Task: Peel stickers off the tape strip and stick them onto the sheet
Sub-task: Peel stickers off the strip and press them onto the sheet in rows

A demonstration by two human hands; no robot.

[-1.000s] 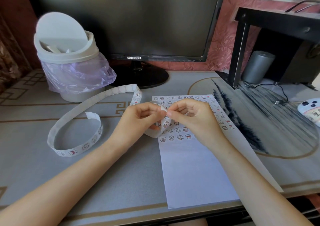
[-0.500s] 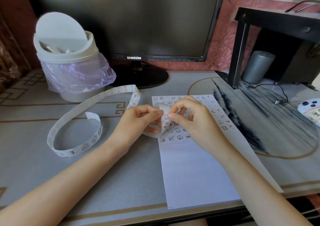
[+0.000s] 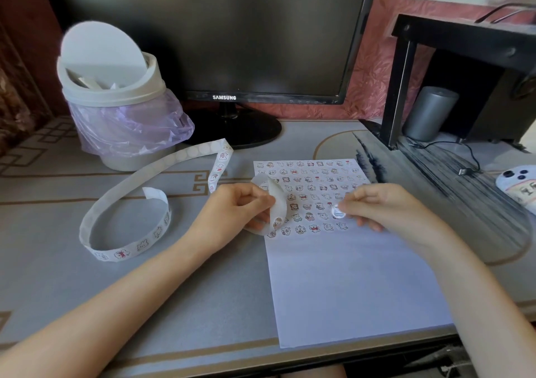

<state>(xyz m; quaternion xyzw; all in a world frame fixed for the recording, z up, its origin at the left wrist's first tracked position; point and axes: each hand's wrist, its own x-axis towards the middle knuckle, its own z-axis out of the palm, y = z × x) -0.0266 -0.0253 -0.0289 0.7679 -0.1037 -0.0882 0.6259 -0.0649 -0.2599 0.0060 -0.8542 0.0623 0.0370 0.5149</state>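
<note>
White paper backing of the long tape strip point(image 3: 188, 152) is looping across the grey desk point(image 3: 232, 305), and its near end is curling up over the left edge of the white paper sheet point(image 3: 348, 285). The left hand point(image 3: 240, 212) is pinching that curled end between thumb and fingers, holding it off the sheet.

The right hand point(image 3: 385, 209) is gripping a small round white sticker point(image 3: 336, 212) between thumb and fingertip. This sticker is free of the strip and well clear of the left hand. It is hanging just above the sheet, among the lowest rows of little cartoon stickers already filling the top part; whether it is touching the paper, I cannot tell.

The coming move is turning on one relation: bare paper is lying below the sticker, toward the person, with the last row ending just beside the right fingertips. Being round, the sticker is offering no long axis to align, only its printed face. The right hand is the nearer one, so a short drop and press is probably all that is needed.
</note>
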